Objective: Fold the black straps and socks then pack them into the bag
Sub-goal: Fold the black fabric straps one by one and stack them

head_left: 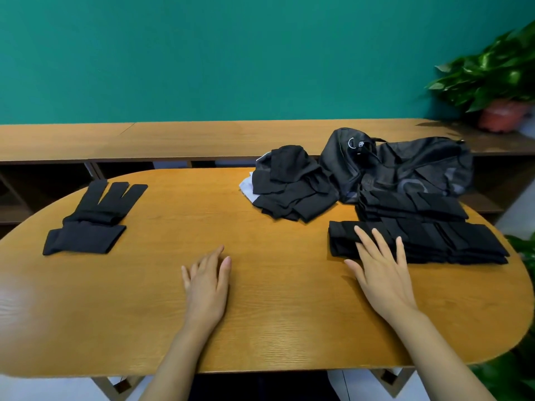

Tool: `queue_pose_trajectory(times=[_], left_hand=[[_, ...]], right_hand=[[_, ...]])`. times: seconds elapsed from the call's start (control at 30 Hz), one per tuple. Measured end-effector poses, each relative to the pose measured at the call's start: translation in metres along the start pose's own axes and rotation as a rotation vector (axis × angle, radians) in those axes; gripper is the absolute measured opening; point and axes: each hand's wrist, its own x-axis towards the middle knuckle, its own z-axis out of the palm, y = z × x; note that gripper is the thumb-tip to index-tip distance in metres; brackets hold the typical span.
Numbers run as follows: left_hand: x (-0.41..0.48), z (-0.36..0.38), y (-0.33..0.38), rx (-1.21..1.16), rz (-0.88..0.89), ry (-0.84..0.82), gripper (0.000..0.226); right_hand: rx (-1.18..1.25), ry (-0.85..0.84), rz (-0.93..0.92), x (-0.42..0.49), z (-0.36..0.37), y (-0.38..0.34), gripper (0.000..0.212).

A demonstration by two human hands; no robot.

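a teal wall (260, 53) fills the back of the room. along it runs a long wooden shelf (173, 140) with a potted plant (498, 82) at its right end. in front of me is the oval wooden surface (260, 328), which carries all the task things.

the black bag (405, 166) lies slumped at the far right of it, and i cannot tell if its mouth is open. just in front of the bag is the far stack (419, 205) of folded black pieces, and nearer to me the near stack (448, 244). left of the bag sits a loose pile (289, 189), not yet folded. at the far left some black straps (86, 221), as they seem to be, lie flat and well apart from the rest.

my right hand (379, 270) rests with straight fingers on the left end of the near stack and grips nothing. my left hand (207, 285) lies flat on the bare wood, fingers together, empty.

i judge the folding is only partly done and the packing is not begun. the next move calls, i think, for one piece from the loose pile, drawn to the free middle.
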Motion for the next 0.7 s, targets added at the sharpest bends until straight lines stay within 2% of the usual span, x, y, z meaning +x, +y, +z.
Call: queue_pose_trajectory(times=[0.13, 0.3, 0.43, 0.7], left_hand=[[-0.002, -0.001, 0.000, -0.018, 0.000, -0.015, 0.069], [-0.001, 0.000, -0.002, -0.026, 0.003, -0.013, 0.071], [-0.001, -0.002, 0.000, -0.032, -0.007, -0.021, 0.069], [0.003, -0.014, 0.001, -0.058, -0.013, -0.081, 0.069]], right_hand=[[0.052, -0.017, 0.006, -0.004, 0.003, 0.003, 0.074], [0.188, -0.049, 0.058, -0.002, -0.006, -0.001, 0.053], [0.173, -0.033, 0.018, -0.002, -0.010, -0.008, 0.067], [0.208, -0.098, -0.154, 0.016, -0.018, -0.069, 0.077]])
